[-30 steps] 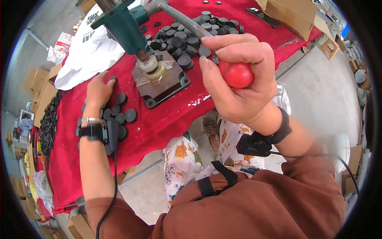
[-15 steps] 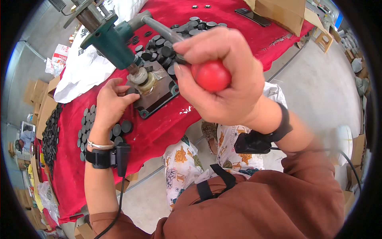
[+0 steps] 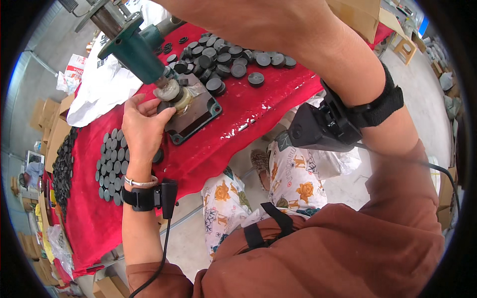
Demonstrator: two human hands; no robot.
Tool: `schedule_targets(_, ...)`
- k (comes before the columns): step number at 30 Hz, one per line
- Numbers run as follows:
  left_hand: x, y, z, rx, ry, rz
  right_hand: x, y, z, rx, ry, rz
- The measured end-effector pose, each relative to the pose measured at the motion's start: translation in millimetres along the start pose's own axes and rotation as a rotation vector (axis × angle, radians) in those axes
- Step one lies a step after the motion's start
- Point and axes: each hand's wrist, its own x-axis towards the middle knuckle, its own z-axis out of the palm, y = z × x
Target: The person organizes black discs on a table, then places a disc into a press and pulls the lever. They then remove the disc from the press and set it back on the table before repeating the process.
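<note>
A green hand press (image 3: pixel 131 52) stands at the upper left, its pale round press head (image 3: pixel 169 91) above a yellowish ring seat (image 3: pixel 184 101) on the dark base plate (image 3: pixel 201 113). My left hand (image 3: pixel 141 124) pinches a black round cap (image 3: pixel 165 106) between thumb and fingers, right beside the press head and seat. High at the top edge, my right hand (image 3: pixel 213 17) is cut off by the picture, and its fingers do not show. Whether it still holds the lever's red ball knob cannot be seen.
Many black caps (image 3: pixel 238 70) lie heaped behind the press on the red cloth (image 3: pixel 198 166). Rows of caps (image 3: pixel 112 164) stand left of my left wrist, with a pile of small black parts (image 3: pixel 64 164) farther left. A cardboard box (image 3: pixel 355 17) is at the back right.
My right hand, earlier closed round the red ball knob, has risen forward and mostly out of the picture. My left hand has brought the black cap closer to the press seat.
</note>
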Motion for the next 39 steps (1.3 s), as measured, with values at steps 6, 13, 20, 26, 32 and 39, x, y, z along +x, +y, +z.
schedule_targets(6,2.8,8.0,17.3,-0.036,0.041,0.03,5.8,2.5,1.8,0.025,0.007,-0.01)
schedule_targets(13,-2.9,-3.9,23.4,-0.101,0.057,0.026,4.7,3.7,4.6,0.034,0.001,-0.011)
schedule_targets(20,0.9,-6.0,26.8,-0.035,0.033,0.028,2.1,2.5,3.0,0.028,0.009,-0.027)
schedule_targets(26,3.9,-10.9,32.4,-0.052,0.062,0.036,-7.4,-4.3,-4.5,0.009,0.011,-0.054)
schedule_targets(32,2.2,-7.2,32.8,-0.116,0.069,-0.039,-43.8,-12.0,-18.8,-0.017,-0.019,-0.102)
schedule_targets(39,-1.1,-10.2,34.8,-0.113,0.08,-0.018,-102.7,-14.3,-4.5,0.102,0.083,-0.067)
